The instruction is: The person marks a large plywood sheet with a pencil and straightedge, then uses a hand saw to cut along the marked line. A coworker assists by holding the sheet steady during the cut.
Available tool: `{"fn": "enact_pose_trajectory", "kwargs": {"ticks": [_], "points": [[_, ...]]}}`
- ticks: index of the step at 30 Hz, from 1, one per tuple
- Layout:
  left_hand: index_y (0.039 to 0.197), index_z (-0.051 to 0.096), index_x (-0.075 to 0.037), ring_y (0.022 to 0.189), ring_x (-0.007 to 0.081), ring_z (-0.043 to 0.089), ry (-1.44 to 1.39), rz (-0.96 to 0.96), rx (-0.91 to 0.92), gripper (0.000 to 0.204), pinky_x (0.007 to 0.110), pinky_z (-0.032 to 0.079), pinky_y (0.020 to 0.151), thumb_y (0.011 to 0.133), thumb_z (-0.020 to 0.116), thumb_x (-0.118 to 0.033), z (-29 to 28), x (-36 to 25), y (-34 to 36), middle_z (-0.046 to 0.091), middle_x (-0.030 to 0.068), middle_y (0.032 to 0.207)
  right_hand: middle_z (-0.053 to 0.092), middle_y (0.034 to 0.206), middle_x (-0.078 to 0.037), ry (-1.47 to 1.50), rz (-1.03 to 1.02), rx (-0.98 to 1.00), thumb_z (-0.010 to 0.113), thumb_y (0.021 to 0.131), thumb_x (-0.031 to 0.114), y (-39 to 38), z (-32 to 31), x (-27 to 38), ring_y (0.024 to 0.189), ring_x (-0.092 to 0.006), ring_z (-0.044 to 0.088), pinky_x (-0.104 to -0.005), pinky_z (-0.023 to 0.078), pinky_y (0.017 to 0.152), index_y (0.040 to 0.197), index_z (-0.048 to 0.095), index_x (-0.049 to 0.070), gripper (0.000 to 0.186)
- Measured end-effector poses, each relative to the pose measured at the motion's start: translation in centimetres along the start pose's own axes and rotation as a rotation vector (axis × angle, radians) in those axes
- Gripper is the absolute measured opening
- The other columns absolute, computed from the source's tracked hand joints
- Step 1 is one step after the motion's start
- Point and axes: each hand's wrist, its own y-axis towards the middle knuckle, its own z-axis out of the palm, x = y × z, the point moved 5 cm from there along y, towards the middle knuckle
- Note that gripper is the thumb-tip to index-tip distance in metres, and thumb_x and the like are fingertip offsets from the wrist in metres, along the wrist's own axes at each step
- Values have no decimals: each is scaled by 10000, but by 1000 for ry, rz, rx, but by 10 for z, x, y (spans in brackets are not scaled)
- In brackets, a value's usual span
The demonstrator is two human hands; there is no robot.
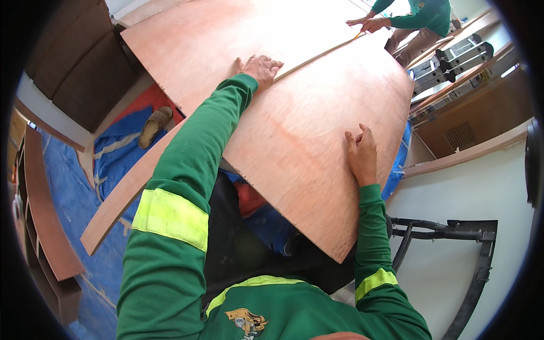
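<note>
A large reddish plywood sheet (317, 119) spreads out in front of me. A long, thin, straight strip (317, 56) runs diagonally across it, away from me to the right. My left hand (259, 70) rests on the sheet at the strip's near end, fingers spread and pressing down there. Nearer the sheet's right side is my right hand (362, 156), its thumb and fingers apart, slightly bent and holding nothing. At the strip's far end, another person's hands (371, 24) are on the sheet, by a small yellow item too small to name.
A curved wooden piece (122, 198) juts out at the left, above blue floor sheeting (62, 181). One brown shoe (154, 126) lies beside it. A folding ladder (450, 59) is at the far right. Black metal tubing (481, 266) stands against the white surface at lower right.
</note>
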Motion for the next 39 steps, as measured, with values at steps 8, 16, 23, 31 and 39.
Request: {"fn": "enact_pose_trajectory", "kwargs": {"ticks": [8, 16, 23, 31, 39], "points": [[1629, 513, -393, 1678, 216, 228, 1, -1, 12, 505, 637, 78, 1381, 1181, 300, -488, -2, -3, -4, 360, -44, 1779, 690, 946, -173, 25, 37, 15, 735, 1051, 276, 0, 0, -1, 838, -323, 675, -450, 574, 816, 1444, 589, -84, 553], [1621, 526, -389, 1671, 195, 247, 1, 11, 3, 503, 645, 94, 1373, 1179, 311, -495, -2, -3, -2, 389, -34, 1763, 686, 938, -160, 86, 92, 25, 732, 1051, 307, 2, -3, -4, 877, -314, 671, -450, 566, 849, 1445, 601, -78, 566], [1578, 601, -310, 1558, 224, 429, 25, 52, -71, 527, 587, 280, 1318, 1140, 434, -550, -7, -6, -6, 534, 17, 1631, 720, 1007, -199, 65, 160, 60, 719, 1054, 325, 4, -6, -3, 936, -351, 706, -471, 569, 888, 1439, 599, -72, 566], [1494, 633, -107, 1419, 323, 532, 267, 27, -218, 742, 547, 435, 1192, 1011, 632, -669, -14, 3, -65, 613, 139, 1456, 733, 1224, -274, 89, 153, 55, 690, 1066, 353, 4, -6, -10, 1124, -428, 719, -496, 568, 1005, 1427, 589, -77, 570], [1429, 599, 16, 1296, 356, 630, 557, -86, -190, 762, 516, 601, 1011, 1111, 453, -661, -27, 44, -88, 595, 203, 1411, 685, 1379, -301, 148, 167, 39, 678, 1073, 364, 3, -4, -18, 1275, -447, 673, -504, 548, 1089, 1457, 568, -64, 585]]}}
